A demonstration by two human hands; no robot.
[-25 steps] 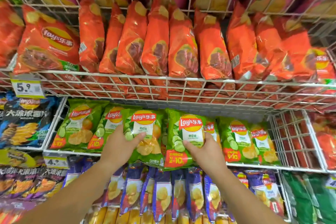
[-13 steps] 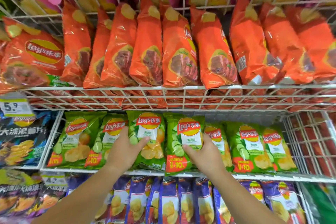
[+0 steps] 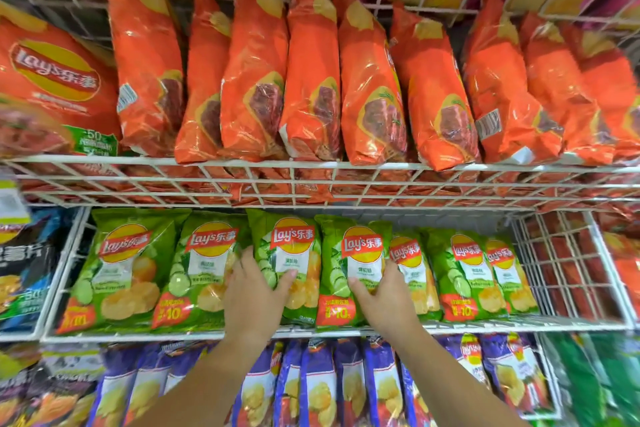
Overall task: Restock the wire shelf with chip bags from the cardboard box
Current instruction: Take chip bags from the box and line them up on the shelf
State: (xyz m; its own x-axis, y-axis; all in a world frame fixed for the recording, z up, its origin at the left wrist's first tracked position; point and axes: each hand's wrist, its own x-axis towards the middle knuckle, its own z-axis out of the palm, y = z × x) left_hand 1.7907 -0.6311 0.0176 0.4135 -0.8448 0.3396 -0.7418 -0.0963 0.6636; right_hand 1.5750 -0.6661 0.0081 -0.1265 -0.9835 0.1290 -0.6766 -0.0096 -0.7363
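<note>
Both hands are up at the middle wire shelf (image 3: 138, 335). The left hand (image 3: 254, 298) grips one green bag (image 3: 287, 253), thumb on the front and fingers tucked round its left side. The right hand (image 3: 386, 302) grips a second green bag (image 3: 356, 253) just beside it, thumb on the front and fingers round the right side. Both bags stand up in the row and touch each other. The cardboard box is not in view.

I think the job right now is to push these two bags back and stand them straight. Hold them softly so the chips inside do not break. Press low down so the bottoms slide in behind the front wire. Keep the faces turned out, like the other green bags (image 3: 128, 270) on the left.

Mind the edges. The upper shelf (image 3: 346, 184) with the orange bags (image 3: 311, 80) hangs just above the green tops, so bags should go in low. A bag corner could catch on the thin front wire. The purple bags (image 3: 318, 385) sit right under the wrists.

The open room is at the right end of this shelf, by the wire side wall (image 3: 568, 270). More bags could go there.
</note>
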